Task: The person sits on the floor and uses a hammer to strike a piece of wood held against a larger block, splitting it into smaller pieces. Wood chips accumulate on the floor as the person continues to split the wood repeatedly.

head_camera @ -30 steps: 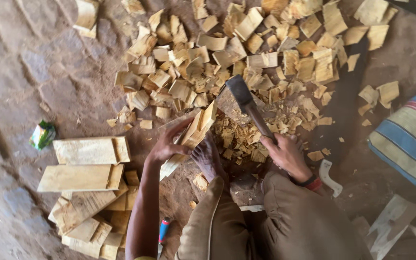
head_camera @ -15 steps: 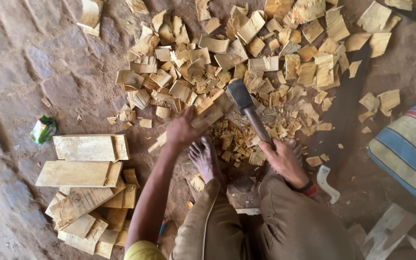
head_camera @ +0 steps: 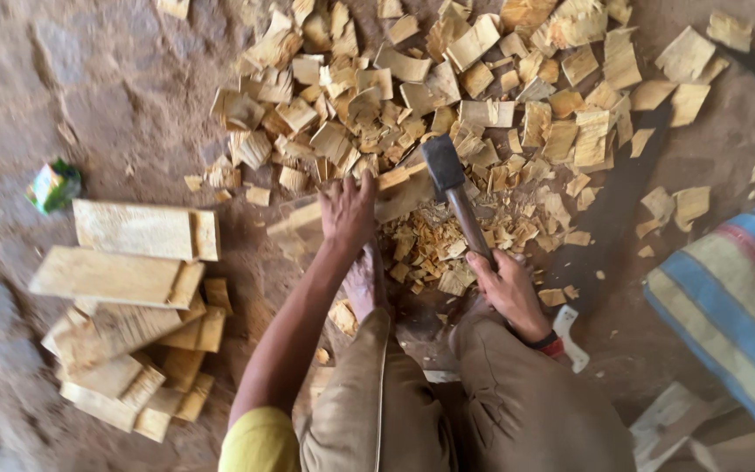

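Free room: bare dirt floor (head_camera: 89, 96) upper left, open btwn chip pile and plank stack. Narrow dark strip of floor right of chips, btwn them and striped cloth (head_camera: 736, 297). Obstacles: wide heap of wood chips (head_camera: 482, 79) fills top centre to right, no gap through. Stack of planks (head_camera: 133, 297) blocks left side. Green wrapper (head_camera: 52, 185) lies just beside stack. Centre crowded: left hand (head_camera: 349, 212) on wood slab (head_camera: 342, 210), hatchet (head_camera: 452, 188) in right hand (head_camera: 509, 284), bare foot (head_camera: 364, 280), knees below.

One small crumpled green-and-white packet (head_camera: 52, 184) on the dirt floor, far left (print unreadable), just above the planks.
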